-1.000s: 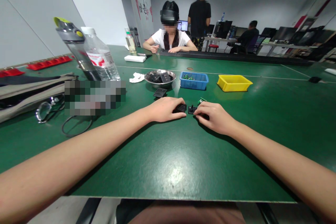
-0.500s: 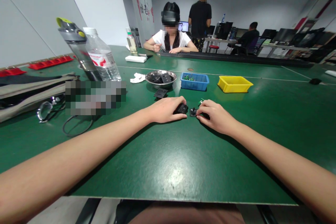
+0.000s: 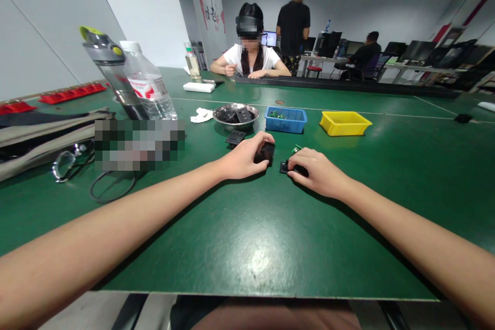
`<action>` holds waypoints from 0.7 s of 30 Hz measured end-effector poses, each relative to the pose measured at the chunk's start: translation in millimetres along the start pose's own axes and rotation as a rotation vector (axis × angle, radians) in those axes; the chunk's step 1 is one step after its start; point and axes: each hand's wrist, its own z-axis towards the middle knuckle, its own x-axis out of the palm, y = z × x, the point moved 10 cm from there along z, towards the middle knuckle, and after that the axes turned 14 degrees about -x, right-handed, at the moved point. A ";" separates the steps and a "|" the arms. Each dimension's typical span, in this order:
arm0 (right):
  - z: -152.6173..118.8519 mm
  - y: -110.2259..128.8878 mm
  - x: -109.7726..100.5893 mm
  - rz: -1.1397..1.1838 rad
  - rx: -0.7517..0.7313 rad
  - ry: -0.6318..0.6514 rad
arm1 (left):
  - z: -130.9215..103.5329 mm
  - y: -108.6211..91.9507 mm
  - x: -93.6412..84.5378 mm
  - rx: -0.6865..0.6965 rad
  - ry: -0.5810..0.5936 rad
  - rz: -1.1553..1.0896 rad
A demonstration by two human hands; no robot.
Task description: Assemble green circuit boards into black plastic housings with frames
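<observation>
My left hand [image 3: 247, 157] is closed round a black plastic housing [image 3: 266, 152], which stands tilted up between thumb and fingers. Just to its right, my right hand [image 3: 315, 171] pinches the edge of a small flat black plastic piece [image 3: 284, 167] at the tabletop. The fingers cover most of that piece. Behind my right fingertips lies a small green circuit board [image 3: 297, 149], partly hidden by the hand. Another black plastic part [image 3: 235, 137] rests on the table behind my left wrist.
A metal bowl [image 3: 220, 122] of black parts, a blue bin [image 3: 286, 125] with small green boards and a yellow bin [image 3: 345, 126] stand behind my hands. Bottles [image 3: 149, 87] and a bag [image 3: 50, 131] are at left. A co-worker [image 3: 251, 54] sits across the green table [image 3: 247, 237].
My left hand has tipped the black housing up, turning its face toward the right hand. My right hand stays nearly in place at the small black piece.
</observation>
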 end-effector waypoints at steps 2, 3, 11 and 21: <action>0.0 0.5 -1.3 -0.006 0.002 -0.008 | 0.3 1.5 1.3 -0.017 0.019 -0.020; 0.0 1.1 -1.9 -0.005 0.000 -0.013 | 0.3 1.7 2.2 -0.021 0.033 -0.031; -0.1 2.9 1.4 -0.002 -0.005 0.018 | -0.6 -3.6 4.2 0.008 0.070 -0.027; 0.6 3.9 3.2 -0.038 -0.015 0.045 | 0.1 -3.0 -2.4 -0.002 0.011 -0.075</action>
